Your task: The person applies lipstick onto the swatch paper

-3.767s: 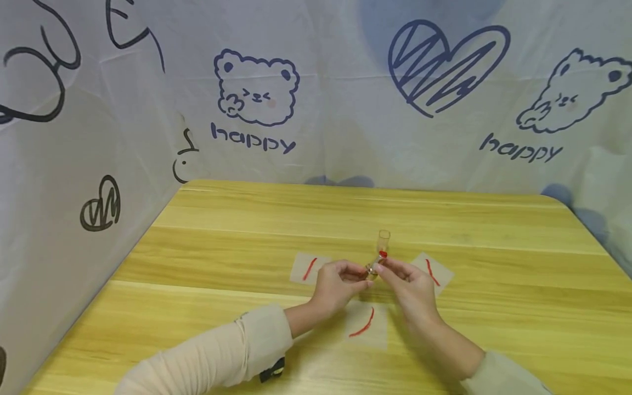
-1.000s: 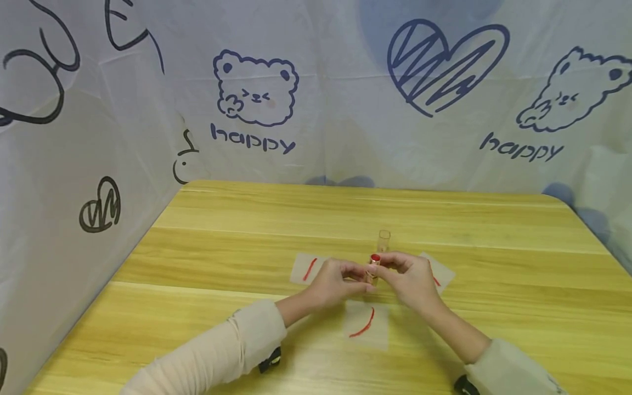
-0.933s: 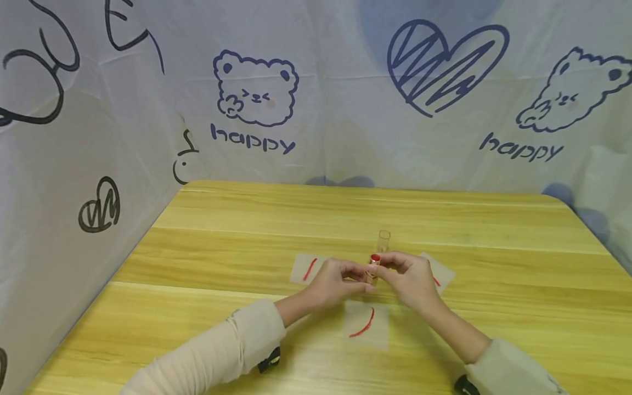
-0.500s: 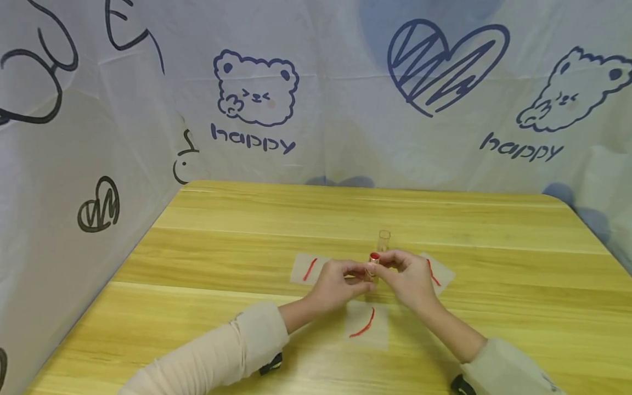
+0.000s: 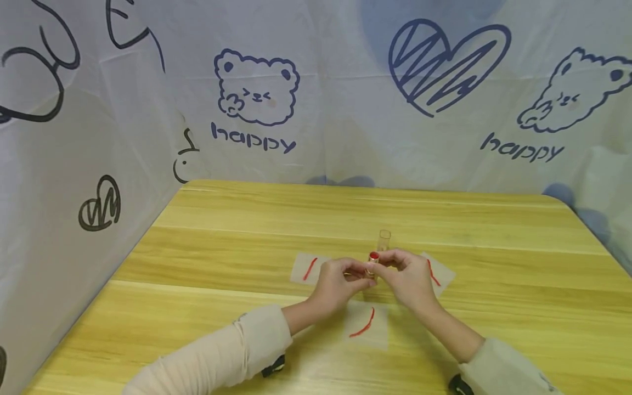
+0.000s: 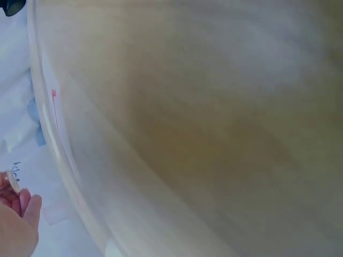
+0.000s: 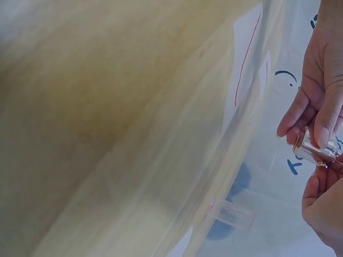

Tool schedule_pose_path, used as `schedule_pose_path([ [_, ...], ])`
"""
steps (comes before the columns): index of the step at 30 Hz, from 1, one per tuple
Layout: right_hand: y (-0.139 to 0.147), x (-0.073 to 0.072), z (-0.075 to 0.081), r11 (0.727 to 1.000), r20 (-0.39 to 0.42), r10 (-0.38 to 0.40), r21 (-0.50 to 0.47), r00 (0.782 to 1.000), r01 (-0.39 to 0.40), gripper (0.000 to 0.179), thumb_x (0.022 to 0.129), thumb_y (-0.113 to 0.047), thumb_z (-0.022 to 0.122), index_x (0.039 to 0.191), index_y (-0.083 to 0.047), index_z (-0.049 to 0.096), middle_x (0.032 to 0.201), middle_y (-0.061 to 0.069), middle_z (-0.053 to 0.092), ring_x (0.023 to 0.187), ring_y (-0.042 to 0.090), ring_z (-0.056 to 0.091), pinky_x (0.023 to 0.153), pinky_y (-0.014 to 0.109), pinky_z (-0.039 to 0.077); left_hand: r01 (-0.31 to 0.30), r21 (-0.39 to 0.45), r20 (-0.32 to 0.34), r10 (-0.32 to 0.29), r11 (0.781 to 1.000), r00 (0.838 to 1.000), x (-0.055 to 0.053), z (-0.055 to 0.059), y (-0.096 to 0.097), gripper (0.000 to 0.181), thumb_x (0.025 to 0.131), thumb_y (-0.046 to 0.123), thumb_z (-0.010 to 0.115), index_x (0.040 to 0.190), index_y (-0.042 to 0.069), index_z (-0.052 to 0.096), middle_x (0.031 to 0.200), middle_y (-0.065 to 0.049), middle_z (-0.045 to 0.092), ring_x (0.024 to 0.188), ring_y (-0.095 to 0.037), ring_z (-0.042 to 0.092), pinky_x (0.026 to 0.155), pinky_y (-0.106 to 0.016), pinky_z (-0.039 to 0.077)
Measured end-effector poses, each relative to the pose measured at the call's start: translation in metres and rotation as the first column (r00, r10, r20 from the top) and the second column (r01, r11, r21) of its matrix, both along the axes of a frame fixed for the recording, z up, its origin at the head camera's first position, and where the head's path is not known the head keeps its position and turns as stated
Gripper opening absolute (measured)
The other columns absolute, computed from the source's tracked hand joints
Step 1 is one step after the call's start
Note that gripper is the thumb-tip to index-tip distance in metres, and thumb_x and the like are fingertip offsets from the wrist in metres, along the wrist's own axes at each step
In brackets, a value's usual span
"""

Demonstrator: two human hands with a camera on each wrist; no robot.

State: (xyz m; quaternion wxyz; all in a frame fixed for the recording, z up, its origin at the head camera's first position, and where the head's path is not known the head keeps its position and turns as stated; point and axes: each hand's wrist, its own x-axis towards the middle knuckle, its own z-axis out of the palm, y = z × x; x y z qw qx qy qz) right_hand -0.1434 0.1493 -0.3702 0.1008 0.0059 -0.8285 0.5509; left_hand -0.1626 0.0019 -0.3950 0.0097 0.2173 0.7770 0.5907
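1. The lipstick [image 5: 373, 264] sits at lower centre of the head view, held upright above the worktop [image 5: 247, 241], red tip showing at the top.
2. The left hand [image 5: 337, 284] pinches the lower end of the tube with thumb and fingertips; the right hand [image 5: 406, 277] pinches the upper part from the other side. Judgement: opposed grips on the two halves suit twisting the base against the barrel.
3. The right wrist view shows fingers curled on the shiny metal base of the lipstick [image 7: 316, 150], which confirms a firm hold.
4. A clear cap [image 5: 383, 241] stands upright just behind the hands, apart from them; judged to be set there to keep it within reach.
5. Three paper slips bearing red strokes lie flat around the hands: one left [image 5: 309, 268], one right [image 5: 437, 272], one nearer the lower edge [image 5: 366, 324].
6. A printed white cloth [image 5: 316, 88] fills the upper frame.
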Motion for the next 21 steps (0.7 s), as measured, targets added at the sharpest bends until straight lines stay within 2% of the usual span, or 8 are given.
schedule_pose_path([
  [3, 0.0006, 0.0002, 0.0009, 1.000, -0.005, 0.007, 0.022, 1.000, -0.007, 0.016, 0.077, -0.011, 0.076, 0.088, -0.001, 0.071, 0.087, 0.011, 0.072, 0.076, -0.004, 0.059, 0.075, 0.016, 0.049, 0.026, -0.002, 0.022, -0.026, 1.000, 0.999, -0.0012, 0.0007, -0.0013, 0.020, 0.076, 0.000, 0.073, 0.093, -0.008, 0.067, 0.091, -0.020, 0.069, 0.083, -0.025, 0.068, 0.071, -0.016, 0.056],
  [14, 0.0035, 0.0020, 0.0046, 0.998, -0.014, 0.058, 0.040, 0.998, -0.057, 0.018, 0.078, -0.018, 0.075, 0.089, -0.004, 0.072, 0.093, 0.009, 0.073, 0.086, -0.003, 0.061, 0.087, 0.029, 0.049, 0.084, -0.028, 0.035, -0.083, 0.996, 0.996, -0.0043, 0.0028, -0.0042, 0.019, 0.079, 0.000, 0.071, 0.096, -0.008, 0.068, 0.095, -0.020, 0.069, 0.086, -0.026, 0.067, 0.072, -0.016, 0.056],
  [21, 0.0066, 0.0019, 0.0050, 0.993, -0.018, 0.110, 0.046, 0.994, -0.109, 0.016, 0.080, -0.017, 0.073, 0.088, -0.004, 0.073, 0.092, 0.009, 0.073, 0.088, -0.004, 0.061, 0.083, 0.020, 0.050, 0.138, -0.047, 0.033, -0.136, 0.989, 0.990, -0.0074, 0.0018, -0.0077, 0.020, 0.080, 0.001, 0.069, 0.097, -0.009, 0.066, 0.095, -0.022, 0.069, 0.087, -0.027, 0.067, 0.074, -0.017, 0.056],
])
